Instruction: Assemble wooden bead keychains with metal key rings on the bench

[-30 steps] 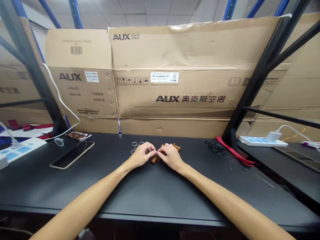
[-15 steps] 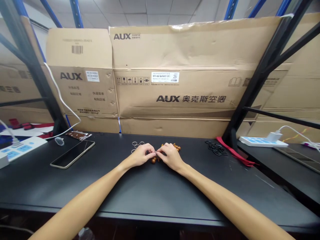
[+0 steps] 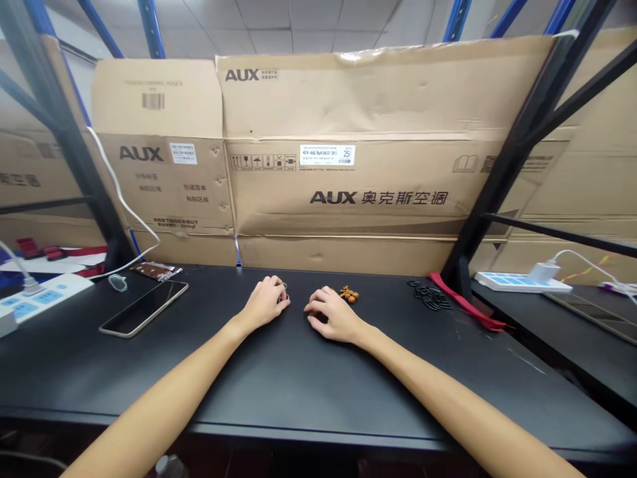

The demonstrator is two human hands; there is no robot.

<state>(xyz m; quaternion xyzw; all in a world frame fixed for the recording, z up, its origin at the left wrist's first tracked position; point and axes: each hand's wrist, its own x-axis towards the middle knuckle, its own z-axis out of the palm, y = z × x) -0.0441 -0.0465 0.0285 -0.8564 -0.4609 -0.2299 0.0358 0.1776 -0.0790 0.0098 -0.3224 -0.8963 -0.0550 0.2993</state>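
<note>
My left hand (image 3: 266, 300) rests on the desk with its fingers curled down over the metal rings (image 3: 286, 287). Only the edges of the rings show past the fingertips, and whatever lies within the grasp is hidden. To the right, my right hand (image 3: 332, 315) arches over the near part of a small pile of shiny brown charms (image 3: 350, 294). Its thumb stands apart from the bent fingers, and something dark brown shows in the gap. The two hands are separate, with bare desk between them.
A phone (image 3: 144, 308) lies on the black desk (image 3: 318, 392) at left, near a brown packet (image 3: 156, 269) and a white power strip (image 3: 47, 299). Black clasps or links (image 3: 430, 296) and a red strap (image 3: 468, 305) lie at right. Cardboard (image 3: 378, 159) walls the back.
My hands have come apart from a shared pinch. The left has moved left onto the rings; the right has shifted slightly, lowering over the brown charms.
</note>
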